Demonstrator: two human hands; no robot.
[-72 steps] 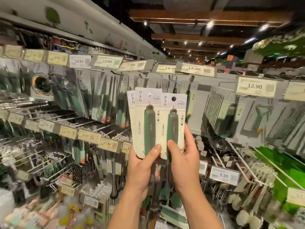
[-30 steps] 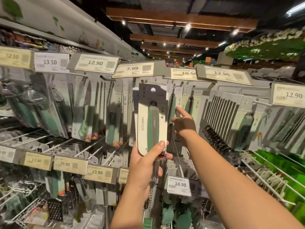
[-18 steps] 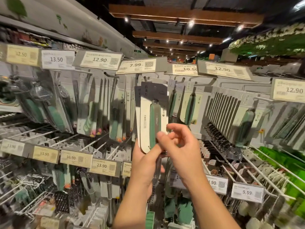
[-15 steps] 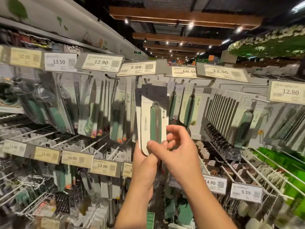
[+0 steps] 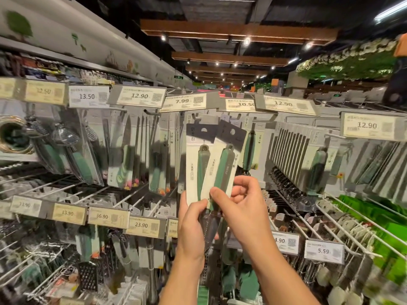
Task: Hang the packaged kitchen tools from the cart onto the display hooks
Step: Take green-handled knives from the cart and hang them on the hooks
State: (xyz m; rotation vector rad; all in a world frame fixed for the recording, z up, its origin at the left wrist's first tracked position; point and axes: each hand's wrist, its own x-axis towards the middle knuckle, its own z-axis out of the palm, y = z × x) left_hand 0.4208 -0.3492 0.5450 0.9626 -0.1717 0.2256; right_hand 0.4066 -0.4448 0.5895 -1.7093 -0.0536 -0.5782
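Head view showed my left hand (image 5: pixel 193 219) and right hand (image 5: pixel 237 203) each pinching one unhung packaged tool (image 5: pixel 217 164) below the hook (image 5: pixel 195 116).

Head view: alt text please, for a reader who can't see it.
Two hands hold two carded green-handled tools up before store display hooks: the left hand grips the left pack, the right hand pinches the tilted right pack. Price tags line the hooks.

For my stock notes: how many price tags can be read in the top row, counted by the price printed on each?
12.90 tags: 3
13.50 tag: 1
7.99 tag: 1
12.50 tag (blurred): 1
10.5-something tag (partly covered): 1
Total: 7
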